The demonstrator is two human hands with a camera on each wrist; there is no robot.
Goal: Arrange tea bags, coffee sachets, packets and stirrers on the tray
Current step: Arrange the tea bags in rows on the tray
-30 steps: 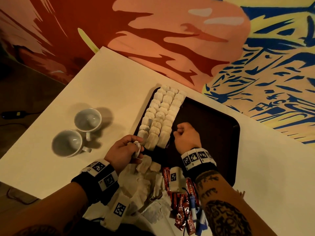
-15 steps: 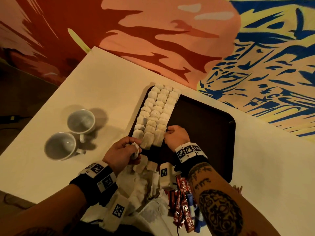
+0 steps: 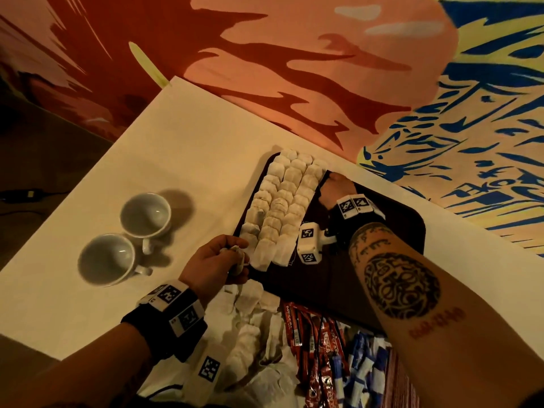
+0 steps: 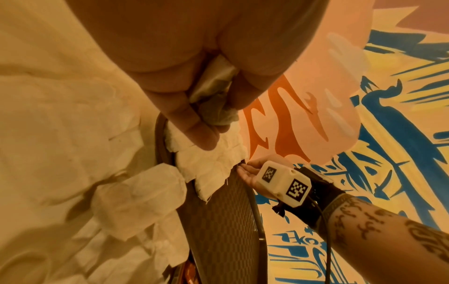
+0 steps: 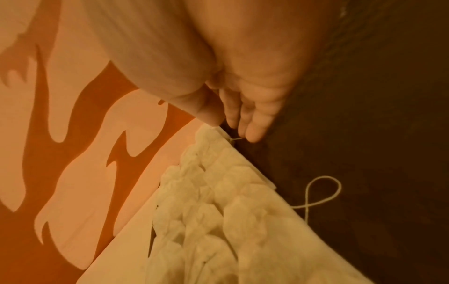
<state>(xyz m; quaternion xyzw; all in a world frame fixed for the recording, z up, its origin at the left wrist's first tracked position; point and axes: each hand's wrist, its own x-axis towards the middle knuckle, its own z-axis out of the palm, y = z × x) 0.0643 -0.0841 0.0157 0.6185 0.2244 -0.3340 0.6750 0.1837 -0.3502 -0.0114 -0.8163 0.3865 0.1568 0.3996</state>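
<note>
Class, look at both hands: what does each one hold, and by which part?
The left hand pinches a crumpled tea bag by its body between thumb and fingers. The right hand holds nothing.

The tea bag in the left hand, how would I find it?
Start at the dark tray with its tea bag rows. At its near left corner, the left hand pinches one tea bag, the only one crumpled and lifted.

White table (image 3: 182,160): tray (image 3: 406,231), cups (image 3: 145,214), sachets (image 3: 297,325).

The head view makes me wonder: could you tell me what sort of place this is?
Probably a café or hospitality corner: two empty cups on a white table, a tray of tea bags, and a painted mural wall.
</note>
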